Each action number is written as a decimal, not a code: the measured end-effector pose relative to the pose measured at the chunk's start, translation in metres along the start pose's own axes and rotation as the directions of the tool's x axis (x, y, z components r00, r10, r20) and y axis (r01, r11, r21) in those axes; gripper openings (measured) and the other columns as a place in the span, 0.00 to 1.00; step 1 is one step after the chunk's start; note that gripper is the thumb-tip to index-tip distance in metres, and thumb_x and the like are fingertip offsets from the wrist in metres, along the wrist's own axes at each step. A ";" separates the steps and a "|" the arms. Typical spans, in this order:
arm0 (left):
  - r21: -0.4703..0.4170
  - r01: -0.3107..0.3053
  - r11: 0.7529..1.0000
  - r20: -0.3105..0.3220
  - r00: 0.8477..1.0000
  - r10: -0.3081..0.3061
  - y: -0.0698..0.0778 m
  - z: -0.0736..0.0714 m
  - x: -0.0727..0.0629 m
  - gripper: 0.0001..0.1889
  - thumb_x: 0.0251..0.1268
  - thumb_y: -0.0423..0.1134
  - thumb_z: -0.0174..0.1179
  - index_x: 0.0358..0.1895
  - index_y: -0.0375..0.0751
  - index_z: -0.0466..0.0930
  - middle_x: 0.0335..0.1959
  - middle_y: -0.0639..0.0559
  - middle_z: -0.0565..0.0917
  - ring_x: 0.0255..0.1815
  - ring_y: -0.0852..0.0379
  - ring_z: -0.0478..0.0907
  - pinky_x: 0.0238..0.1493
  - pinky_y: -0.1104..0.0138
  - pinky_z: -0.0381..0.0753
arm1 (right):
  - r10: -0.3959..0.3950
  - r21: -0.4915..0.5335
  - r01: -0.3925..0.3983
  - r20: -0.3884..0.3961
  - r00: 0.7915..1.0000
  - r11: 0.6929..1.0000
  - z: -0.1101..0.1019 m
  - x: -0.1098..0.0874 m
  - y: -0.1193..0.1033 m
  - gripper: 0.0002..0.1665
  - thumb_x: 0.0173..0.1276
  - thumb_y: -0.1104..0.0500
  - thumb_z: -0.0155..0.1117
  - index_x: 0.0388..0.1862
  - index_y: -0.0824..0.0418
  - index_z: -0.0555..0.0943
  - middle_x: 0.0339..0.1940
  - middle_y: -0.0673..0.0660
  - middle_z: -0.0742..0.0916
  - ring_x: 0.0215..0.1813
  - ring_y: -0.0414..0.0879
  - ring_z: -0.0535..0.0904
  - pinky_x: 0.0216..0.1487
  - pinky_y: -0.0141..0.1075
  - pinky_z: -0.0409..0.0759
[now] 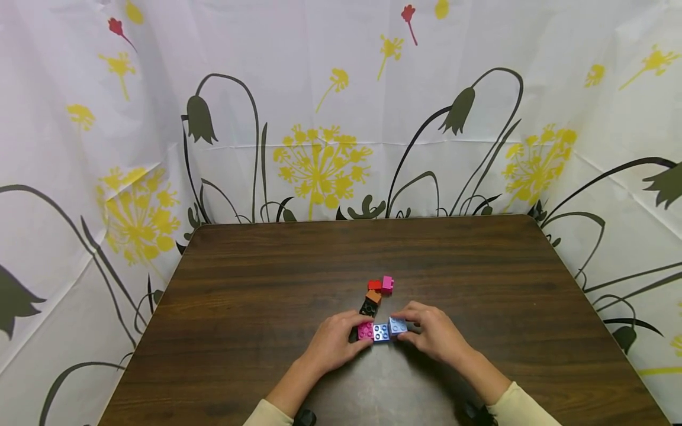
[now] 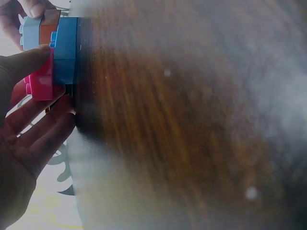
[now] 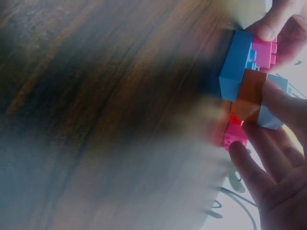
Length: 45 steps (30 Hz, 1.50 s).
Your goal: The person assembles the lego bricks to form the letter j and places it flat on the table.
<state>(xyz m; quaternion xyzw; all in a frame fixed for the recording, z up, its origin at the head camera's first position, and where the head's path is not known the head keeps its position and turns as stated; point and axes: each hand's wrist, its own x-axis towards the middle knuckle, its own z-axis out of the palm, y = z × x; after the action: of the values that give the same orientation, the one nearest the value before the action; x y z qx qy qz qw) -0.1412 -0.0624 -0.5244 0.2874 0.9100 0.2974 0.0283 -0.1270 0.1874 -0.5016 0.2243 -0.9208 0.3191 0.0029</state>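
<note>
A pink toy building brick (image 2: 42, 79) sits on one end of a longer blue brick (image 3: 235, 64), whose bare studs show in the head view. My left hand (image 1: 334, 341) pinches the pink brick between thumb and fingers. At the blue brick's other end, my right hand (image 1: 436, 335) pinches a light blue brick (image 1: 397, 326) stacked on an orange brick (image 3: 250, 94). Its thumb lies across both of these. Whether the orange brick is seated on the blue brick's studs, I cannot tell.
Just beyond the hands on the brown wooden table (image 1: 256, 278) lie a black brick (image 1: 368, 307), another orange brick (image 1: 373, 297), a red brick (image 1: 375, 285) and another pink brick (image 1: 388, 284). A flower-printed curtain (image 1: 330, 89) hangs behind the table and along its sides.
</note>
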 end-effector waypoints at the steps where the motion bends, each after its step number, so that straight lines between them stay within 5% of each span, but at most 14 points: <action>1: 0.002 0.003 1.000 0.002 1.000 -0.003 0.000 0.000 0.000 0.21 0.60 0.51 0.69 0.55 0.50 0.84 0.42 0.60 0.82 0.39 0.63 0.77 0.45 0.63 0.78 | 0.002 -0.003 -0.002 0.003 1.000 1.000 0.000 0.000 -0.001 0.22 0.56 0.58 0.78 0.52 0.53 0.86 0.42 0.41 0.83 0.42 0.37 0.79 0.45 0.38 0.79; 23: 0.012 -0.008 1.000 0.001 1.000 0.008 0.000 -0.001 0.000 0.21 0.59 0.51 0.70 0.55 0.51 0.84 0.40 0.60 0.81 0.36 0.65 0.74 0.43 0.64 0.77 | -0.033 0.008 0.032 0.072 0.997 0.999 -0.004 0.002 0.001 0.24 0.59 0.58 0.76 0.55 0.55 0.82 0.45 0.45 0.84 0.48 0.42 0.82 0.49 0.44 0.80; 29: 0.005 -0.018 1.000 -0.014 1.000 0.018 0.000 -0.001 -0.001 0.20 0.59 0.51 0.70 0.54 0.50 0.84 0.41 0.60 0.82 0.37 0.66 0.75 0.43 0.64 0.77 | -0.051 0.044 0.046 0.125 0.991 0.998 -0.012 0.007 0.000 0.28 0.62 0.51 0.73 0.60 0.56 0.80 0.46 0.46 0.83 0.49 0.41 0.80 0.50 0.45 0.79; 37: 0.002 -0.047 0.999 -0.033 0.998 0.047 -0.002 0.000 -0.001 0.20 0.59 0.49 0.70 0.53 0.49 0.85 0.38 0.61 0.81 0.34 0.66 0.74 0.38 0.66 0.76 | -0.087 0.142 0.073 0.094 0.992 0.987 -0.021 0.022 0.000 0.18 0.69 0.55 0.66 0.57 0.58 0.82 0.50 0.53 0.84 0.52 0.49 0.81 0.48 0.48 0.81; 45: -0.005 -0.042 0.999 -0.026 0.999 0.042 -0.001 -0.001 0.000 0.19 0.58 0.49 0.71 0.52 0.48 0.85 0.38 0.60 0.81 0.33 0.63 0.75 0.35 0.68 0.74 | -0.116 0.035 0.112 0.120 0.986 0.993 -0.017 0.053 -0.005 0.18 0.65 0.62 0.69 0.55 0.57 0.84 0.53 0.50 0.83 0.56 0.50 0.79 0.54 0.47 0.78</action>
<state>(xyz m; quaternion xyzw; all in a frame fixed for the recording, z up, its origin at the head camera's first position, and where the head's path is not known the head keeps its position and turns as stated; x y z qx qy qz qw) -0.1418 -0.0638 -0.5245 0.3025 0.9032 0.3042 0.0111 -0.1746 0.1723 -0.4767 0.2957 -0.9003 0.3172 -0.0384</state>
